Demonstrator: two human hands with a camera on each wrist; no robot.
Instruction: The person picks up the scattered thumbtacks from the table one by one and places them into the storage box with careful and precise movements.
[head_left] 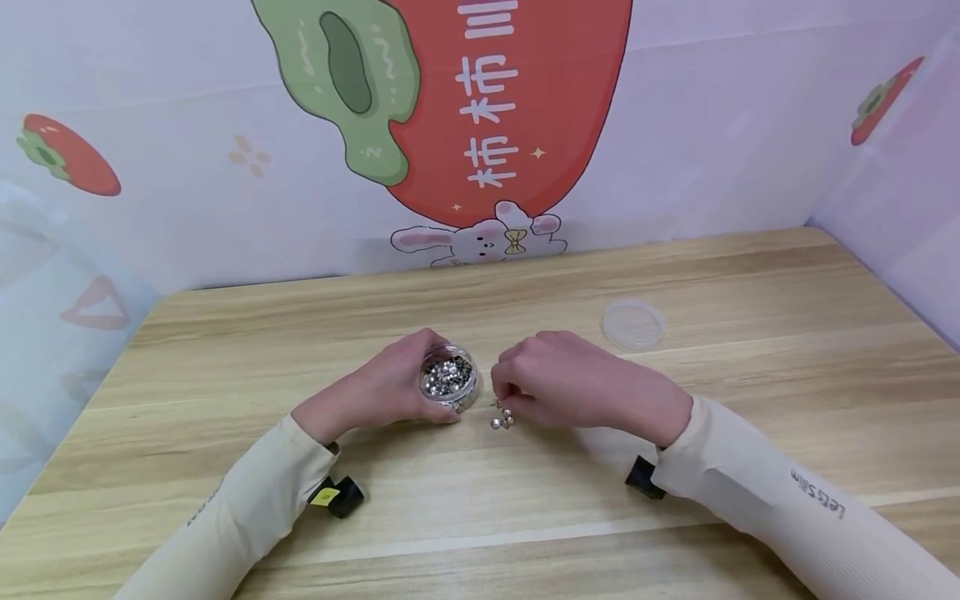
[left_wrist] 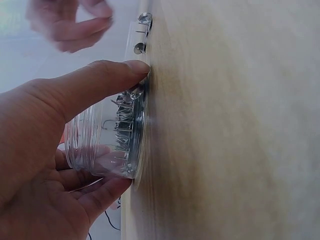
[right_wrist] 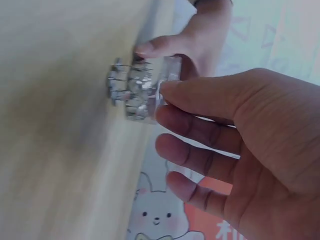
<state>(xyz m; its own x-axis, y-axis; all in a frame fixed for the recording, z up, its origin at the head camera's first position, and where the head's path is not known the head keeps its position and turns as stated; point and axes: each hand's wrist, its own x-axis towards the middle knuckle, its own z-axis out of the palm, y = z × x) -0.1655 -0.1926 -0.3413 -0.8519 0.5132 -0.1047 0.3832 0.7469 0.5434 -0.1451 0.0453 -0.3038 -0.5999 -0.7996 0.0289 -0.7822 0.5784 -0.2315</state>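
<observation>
My left hand [head_left: 390, 379] grips a clear round jar [head_left: 471, 390] from its left side, thumb in front and fingers behind. The jar stands uncapped on the table, with many silver thumbtacks [head_left: 447, 375] inside. Just right of it, several loose thumbtacks [head_left: 501, 419] lie on the wood; in the left wrist view two tacks [left_wrist: 139, 48] show points sticking out. Above and beside these hovers my right hand [head_left: 558, 379]. Its thumb and index fingertips [right_wrist: 167, 115] are close together, the other fingers loosely bent. Whether a tack is between them cannot be made out.
A clear round lid [head_left: 633, 324] lies flat on the table, behind the right hand. The wood-grain table [head_left: 450, 533] meets a printed cloth backdrop [head_left: 712, 150] at its back edge. Black wrist cameras [head_left: 345, 497] hang under both sleeves.
</observation>
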